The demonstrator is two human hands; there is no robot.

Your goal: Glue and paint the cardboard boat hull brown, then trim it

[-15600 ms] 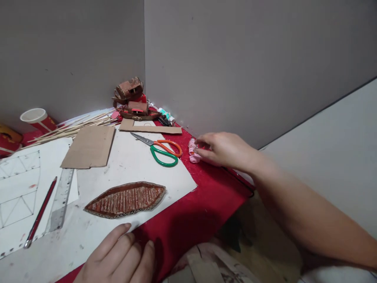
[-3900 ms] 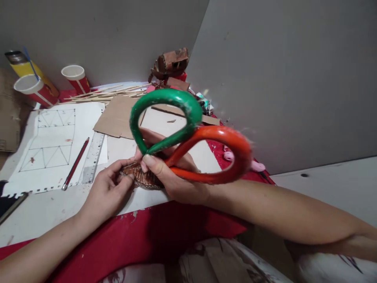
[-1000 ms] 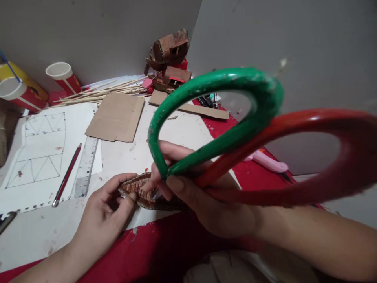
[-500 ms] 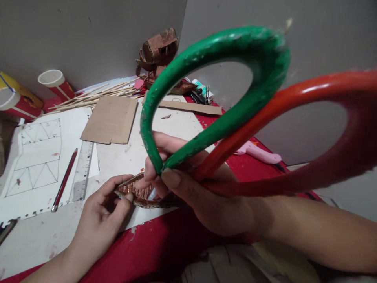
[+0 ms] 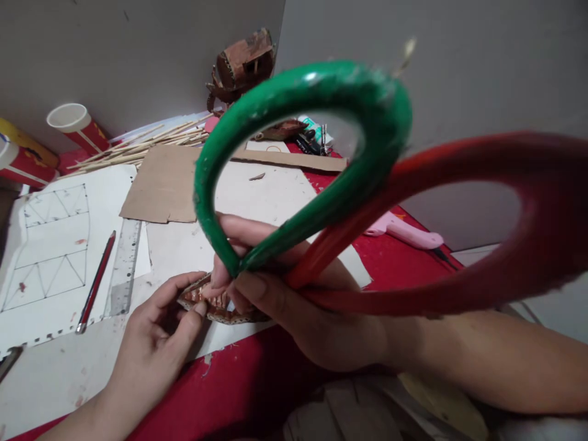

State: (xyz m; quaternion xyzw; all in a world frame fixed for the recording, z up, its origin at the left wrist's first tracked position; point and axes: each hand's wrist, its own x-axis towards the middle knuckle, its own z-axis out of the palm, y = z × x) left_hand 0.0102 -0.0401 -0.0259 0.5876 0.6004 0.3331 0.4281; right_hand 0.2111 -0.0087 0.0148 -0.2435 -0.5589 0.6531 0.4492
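Observation:
A small brown boat-shaped piece (image 5: 215,301) with a ribbed inside rests low over the white sheet. My left hand (image 5: 160,324) pinches its left tip between thumb and fingers. Large in front, a green loop (image 5: 294,86) and a red-orange loop (image 5: 459,150) rise from my right hand (image 5: 294,300), which is closed round their narrow ends. The fingers of this hand reach over the boat-shaped piece and hide part of its inside. Whether they touch it is hard to tell.
Left lie a drawing sheet (image 5: 50,245), a red pencil (image 5: 96,282) and a clear ruler (image 5: 125,269). Behind are cardboard (image 5: 160,184), thin sticks (image 5: 151,144), red cups (image 5: 80,128) and a brown model (image 5: 245,61). A pink tool (image 5: 413,233) lies right on the red cloth (image 5: 386,263).
My right hand and the two loops have shifted left. My left hand still grips the boat-shaped piece, more of which is now covered. The view has moved slightly.

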